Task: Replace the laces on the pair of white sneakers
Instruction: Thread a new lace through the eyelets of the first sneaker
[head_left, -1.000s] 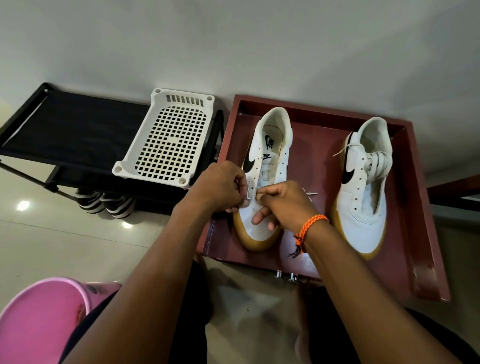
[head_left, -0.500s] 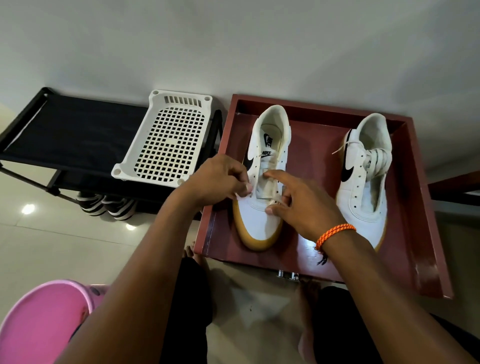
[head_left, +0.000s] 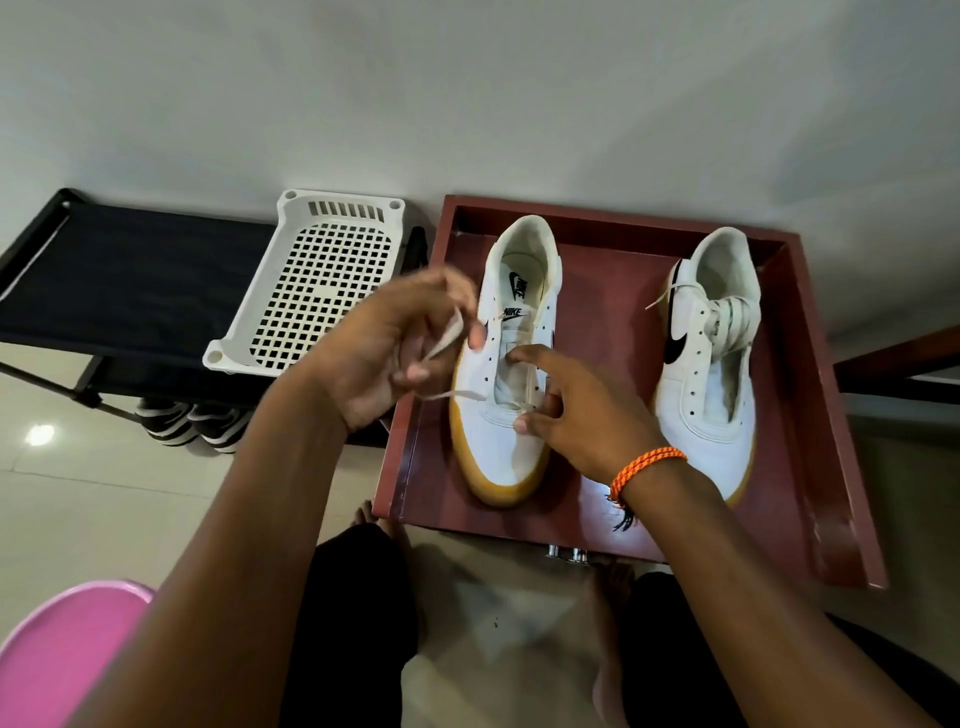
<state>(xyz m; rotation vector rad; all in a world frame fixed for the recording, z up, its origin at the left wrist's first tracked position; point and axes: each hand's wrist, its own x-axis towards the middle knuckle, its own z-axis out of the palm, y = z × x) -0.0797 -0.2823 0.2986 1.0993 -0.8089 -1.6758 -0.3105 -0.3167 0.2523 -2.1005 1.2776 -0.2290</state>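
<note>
Spanning the left of the scene, a black fabric shoe rack (head_left: 119, 275) stands against a pale wall, with striped black-and-white shoes (head_left: 189, 423) tucked on the floor beneath it. Beside it sits a dark red wooden tray (head_left: 810, 415), its rim raised on all sides, carrying the 2 white sneakers side by side, toes toward the person. A white perforated plastic basket (head_left: 317, 286) rests tilted on the rack's right end, just beside the tray. A pink round object (head_left: 57, 654) fills the lower left corner.

The left sneaker (head_left: 506, 374), gum-soled with black branding on its tongue, has most eyelets bare. The right sneaker (head_left: 711, 358) keeps its old lace bunched across the upper eyelets, 1 end sticking out to the left.

The left hand (head_left: 395, 348), blurred, is raised at the left sneaker's outer side, fingers curled around a white lace (head_left: 447, 364) that runs from the hand to a lower eyelet. The right hand (head_left: 576, 410), an orange braided bracelet (head_left: 644, 467) at its wrist, rests on the left sneaker's tongue, index finger extended, thumb and a curled finger pinching the lace near the bottom eyelets.
</note>
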